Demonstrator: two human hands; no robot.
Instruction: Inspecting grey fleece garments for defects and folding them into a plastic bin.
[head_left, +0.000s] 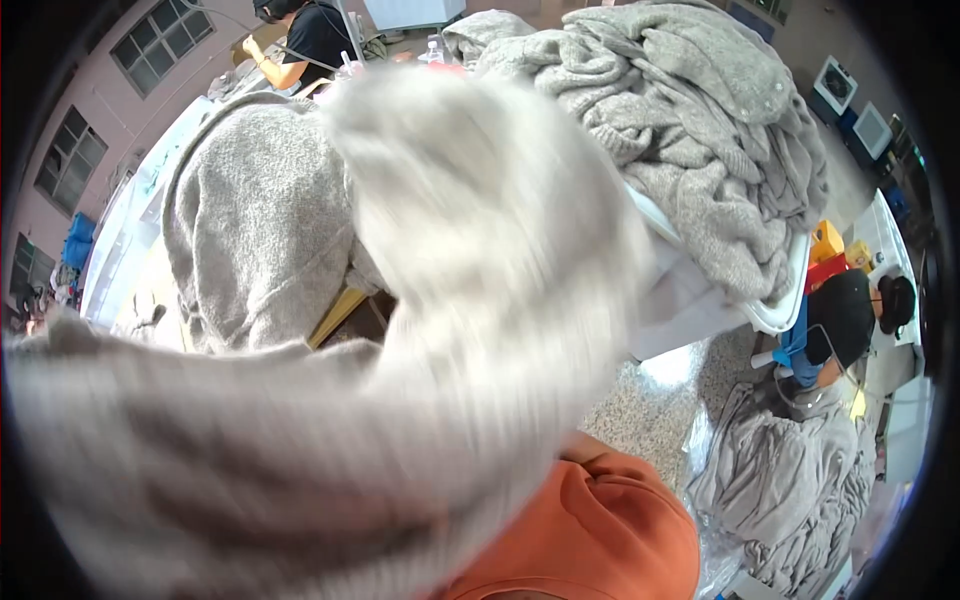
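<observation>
A light grey knitted garment, smeared by motion, is lifted close in front of me. It spans from the lower left to the upper middle of the head view. Both my hands are hidden by it, so how they grip it does not show. A small piece of bare arm appears beside my orange clothing at the lower edge. Behind the raised cloth, another grey knitted garment lies draped over a surface with a yellow edge.
A big heap of grey knitwear fills a white bin at the far right. On the right, a person in a dark cap is near more grey knitwear. Another person in black works at the far left.
</observation>
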